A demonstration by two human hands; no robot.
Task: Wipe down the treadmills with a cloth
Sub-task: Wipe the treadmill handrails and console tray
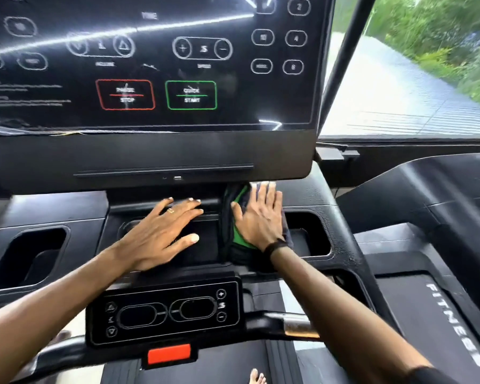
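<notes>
I stand on a black treadmill, facing its console tray [311,195] below the big touch panel [150,65]. My right hand [261,217] lies flat, fingers spread, pressing a dark cloth with a green patch [237,234] onto the middle of the tray, just under the panel's lower edge. My left hand [164,231] rests flat on the tray's centre recess beside the cloth, fingers apart, a ring on one finger, holding nothing.
Cup-holder wells sit at the left [25,259] and right [308,234] of the tray. A small control pad [164,311] with a red stop tab [169,353] is on the handlebar near me. A second treadmill [452,314] stands to the right, a window behind it.
</notes>
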